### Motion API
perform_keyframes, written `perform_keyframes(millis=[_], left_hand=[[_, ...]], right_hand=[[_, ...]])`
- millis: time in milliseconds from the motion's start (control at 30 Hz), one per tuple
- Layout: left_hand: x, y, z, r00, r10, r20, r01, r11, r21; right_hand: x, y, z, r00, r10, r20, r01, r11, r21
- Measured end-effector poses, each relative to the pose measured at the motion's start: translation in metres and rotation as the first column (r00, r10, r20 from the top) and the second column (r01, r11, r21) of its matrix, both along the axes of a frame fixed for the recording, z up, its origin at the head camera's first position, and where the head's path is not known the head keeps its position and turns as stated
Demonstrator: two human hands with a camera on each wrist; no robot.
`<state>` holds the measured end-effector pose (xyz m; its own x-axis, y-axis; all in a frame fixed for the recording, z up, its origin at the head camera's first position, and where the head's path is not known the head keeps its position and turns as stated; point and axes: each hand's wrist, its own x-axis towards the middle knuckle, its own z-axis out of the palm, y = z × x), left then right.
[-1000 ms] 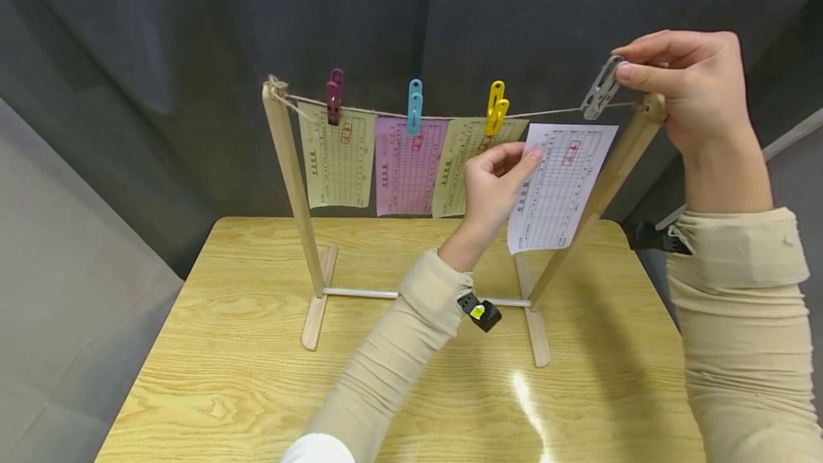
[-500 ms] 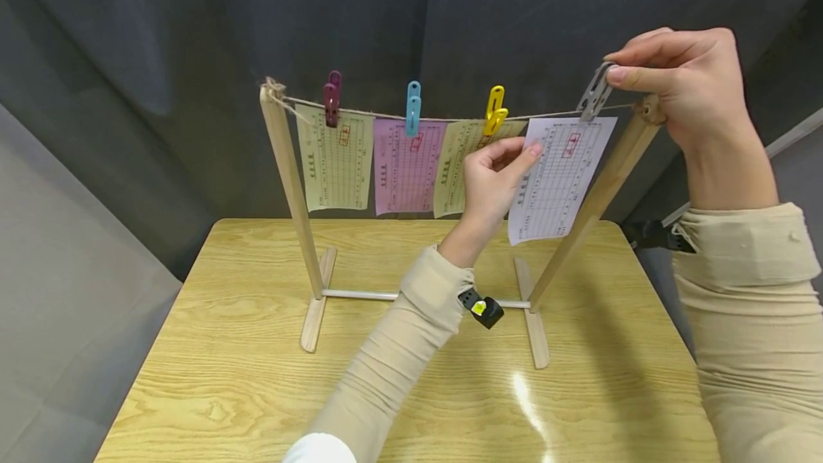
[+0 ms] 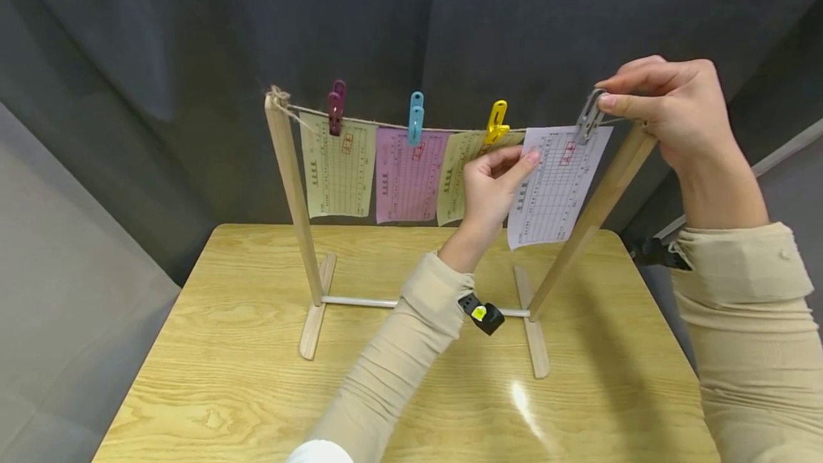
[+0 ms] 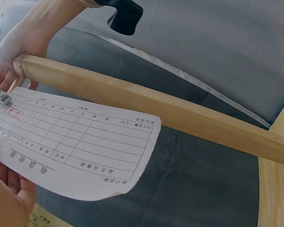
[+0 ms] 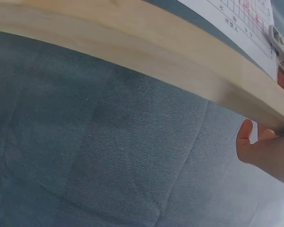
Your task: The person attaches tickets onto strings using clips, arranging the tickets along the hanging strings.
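Note:
My left hand (image 3: 491,184) pinches the left edge of a white printed form (image 3: 556,191) between thumb and fingers. Up at the form's top edge, my right hand (image 3: 688,109) grips a grey clothespin (image 3: 589,116) by its handles. The pin's lower end overlaps the paper's top near the string (image 3: 379,122). In the left wrist view the same clothespin (image 4: 0,96) sits at the form's end, beside the wooden post (image 4: 109,92). The right wrist view shows the grey clothespin (image 5: 281,47) at the paper's edge, with part of the right hand (image 5: 270,146) behind the post.
Left of the white form, a yellow clothespin (image 3: 496,122), a blue one (image 3: 416,118) and a purple one (image 3: 336,108) hold coloured forms on the string. Wooden posts (image 3: 292,198) on feet joined by a pale rod (image 3: 360,301) stand on the table (image 3: 212,377).
My right hand has brought the grey clothespin down and left, from above the string onto the white form's top edge. The left hand keeps its pinch, and the form rose slightly against the string.

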<state>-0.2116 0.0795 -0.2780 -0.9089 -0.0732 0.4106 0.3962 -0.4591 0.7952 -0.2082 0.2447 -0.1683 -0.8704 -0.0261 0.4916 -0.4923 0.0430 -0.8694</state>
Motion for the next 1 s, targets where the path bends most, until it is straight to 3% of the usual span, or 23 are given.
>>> perform_keyframes(millis=[500,833,1000], left_hand=[[-0.002,0.004,0.001,0.998,0.01,0.06,-0.012,0.999,0.037],[0.002,0.004,0.003,0.998,-0.007,0.061,0.005,1.0,0.021],[0.004,0.003,0.001,0.999,-0.015,0.045,0.014,1.0,0.012]], right_hand=[[-0.009,0.003,-0.008,0.991,0.12,-0.05,-0.12,0.993,0.007],[-0.001,0.004,-0.011,0.981,0.182,-0.067,-0.181,0.983,0.027],[0.003,0.003,-0.011,0.983,0.165,-0.081,-0.163,0.986,0.028]])
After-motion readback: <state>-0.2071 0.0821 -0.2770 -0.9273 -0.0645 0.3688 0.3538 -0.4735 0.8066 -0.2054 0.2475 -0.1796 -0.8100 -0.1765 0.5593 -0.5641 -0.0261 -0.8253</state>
